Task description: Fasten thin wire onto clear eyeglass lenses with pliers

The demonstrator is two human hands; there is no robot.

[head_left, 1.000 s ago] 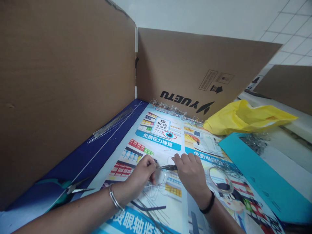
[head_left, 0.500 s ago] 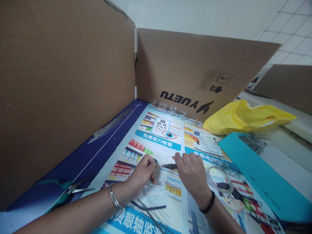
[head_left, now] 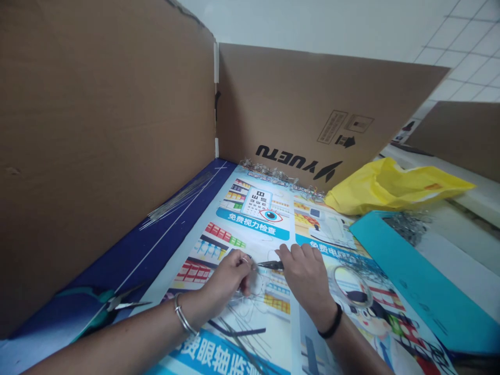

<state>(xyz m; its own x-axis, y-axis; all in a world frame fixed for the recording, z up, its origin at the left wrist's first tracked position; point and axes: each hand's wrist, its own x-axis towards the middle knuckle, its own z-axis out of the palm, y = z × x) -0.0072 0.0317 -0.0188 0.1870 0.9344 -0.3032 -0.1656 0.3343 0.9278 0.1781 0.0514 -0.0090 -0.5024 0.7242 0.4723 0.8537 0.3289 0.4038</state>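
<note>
My left hand [head_left: 233,273], with a silver bangle at the wrist, is closed in a pinch on thin wire [head_left: 245,259] above the printed poster [head_left: 258,242]. To its right, my right hand [head_left: 307,273] is wrapped round dark pliers [head_left: 271,265], whose narrow tip points left to the fingers of my left hand. Whether the tip touches the wire is too small to tell. Loose thin wires [head_left: 244,333] lie on the poster below and between my hands.
Scissors with teal handles [head_left: 103,302] lie at the lower left. Wire strands [head_left: 179,198] rest by the left cardboard wall [head_left: 109,130]. A tape roll [head_left: 353,286], a teal box [head_left: 425,286] and a yellow bag [head_left: 394,187] are at the right.
My left hand has turned slightly, and the dark piece seen at its fingertips before no longer shows clearly. My right hand and the pliers have barely moved.
</note>
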